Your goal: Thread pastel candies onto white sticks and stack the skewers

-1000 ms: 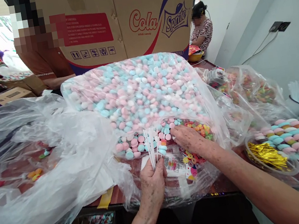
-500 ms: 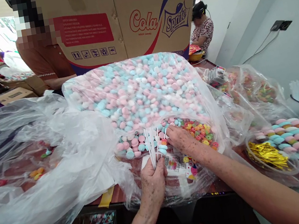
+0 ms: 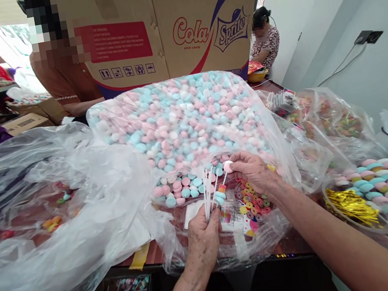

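My left hand [image 3: 202, 241] is closed around a bundle of thin white sticks [image 3: 207, 190], one of them carrying a few small candies near its lower part. My right hand [image 3: 256, 171] pinches a pink candy [image 3: 227, 165] at the tip of that stick. Both hands hover over the open mouth of a large clear bag [image 3: 182, 117] full of pink, blue and white candies. Small colourful ring candies [image 3: 253, 197] lie in the bag's mouth just under my right hand.
Crumpled clear plastic [image 3: 49, 214] covers the table's left side. Finished candy sticks [image 3: 382, 181] and gold twist ties [image 3: 350, 203] lie at right. A big Cola/Sprite carton [image 3: 166, 26] stands behind, with a person [image 3: 63, 78] beside it and another [image 3: 263, 39] farther back.
My right hand has lifted out of the loose candies with a pink one and brought it to the stick's tip. The left hand has stayed put with the sticks.
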`<action>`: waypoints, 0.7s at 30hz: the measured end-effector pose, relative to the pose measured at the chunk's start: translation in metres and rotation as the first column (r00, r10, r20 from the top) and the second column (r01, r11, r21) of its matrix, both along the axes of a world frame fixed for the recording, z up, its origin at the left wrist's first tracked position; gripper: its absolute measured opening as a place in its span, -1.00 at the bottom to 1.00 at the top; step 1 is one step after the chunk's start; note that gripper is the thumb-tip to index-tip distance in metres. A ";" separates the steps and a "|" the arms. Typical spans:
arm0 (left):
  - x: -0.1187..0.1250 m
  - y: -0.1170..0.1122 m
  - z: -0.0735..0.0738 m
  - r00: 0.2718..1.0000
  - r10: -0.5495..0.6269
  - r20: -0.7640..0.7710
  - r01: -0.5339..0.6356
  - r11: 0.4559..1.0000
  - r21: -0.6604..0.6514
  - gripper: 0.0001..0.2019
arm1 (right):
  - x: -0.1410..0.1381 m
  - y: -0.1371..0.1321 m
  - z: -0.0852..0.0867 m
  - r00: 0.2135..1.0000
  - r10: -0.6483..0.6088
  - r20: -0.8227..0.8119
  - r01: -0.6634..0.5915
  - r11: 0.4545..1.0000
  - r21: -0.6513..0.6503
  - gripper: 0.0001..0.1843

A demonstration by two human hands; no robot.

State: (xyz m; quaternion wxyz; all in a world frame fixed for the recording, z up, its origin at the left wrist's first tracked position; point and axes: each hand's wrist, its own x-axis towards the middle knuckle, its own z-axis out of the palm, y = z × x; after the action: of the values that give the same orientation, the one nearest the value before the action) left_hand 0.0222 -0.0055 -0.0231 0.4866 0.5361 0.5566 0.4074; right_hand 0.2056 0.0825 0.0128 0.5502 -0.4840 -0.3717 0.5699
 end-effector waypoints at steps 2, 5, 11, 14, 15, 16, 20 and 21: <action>0.000 0.000 -0.001 1.000 -0.006 0.006 0.006 1.000 -0.002 -0.77 | -0.001 -0.002 0.000 1.000 -0.009 -0.018 0.009 1.000 -0.004 -0.68; 0.000 0.001 -0.002 1.000 -0.011 -0.013 0.011 1.000 -0.009 -0.76 | -0.003 -0.003 -0.001 0.999 -0.018 -0.032 0.018 1.000 -0.002 -0.71; 0.000 0.002 -0.003 1.000 0.000 -0.014 0.000 1.000 -0.004 -0.75 | -0.007 -0.005 -0.004 0.998 -0.014 -0.058 0.015 1.000 0.021 -0.71; 0.000 0.001 -0.001 1.000 -0.010 0.000 0.010 1.000 -0.008 -0.74 | -0.007 -0.008 -0.007 1.000 0.001 0.007 -0.001 0.997 0.076 -0.70; 0.000 0.001 -0.001 1.000 -0.013 0.002 0.013 1.000 -0.011 -0.73 | -0.006 -0.009 -0.008 0.999 0.013 0.051 -0.019 0.994 0.106 -0.71; 0.001 0.000 0.000 1.000 -0.012 0.004 0.012 1.000 -0.014 -0.73 | -0.005 -0.010 -0.010 0.994 0.027 0.106 -0.041 0.990 0.136 -0.73; 0.002 0.002 0.001 1.000 0.016 0.014 -0.016 1.000 -0.005 -0.76 | -0.001 -0.016 -0.016 0.935 0.042 0.352 -0.121 0.972 0.204 -0.76; 0.002 0.002 0.001 1.000 0.021 0.016 -0.021 1.000 -0.003 -0.76 | -0.001 -0.017 -0.018 0.912 0.029 0.409 -0.127 0.968 0.216 -0.76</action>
State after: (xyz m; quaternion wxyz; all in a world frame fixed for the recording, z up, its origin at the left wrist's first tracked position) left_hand 0.0243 -0.0036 -0.0219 0.4875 0.5263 0.5591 0.4158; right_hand 0.2050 0.0652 -0.0047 0.4927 -0.5062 -0.5614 0.4312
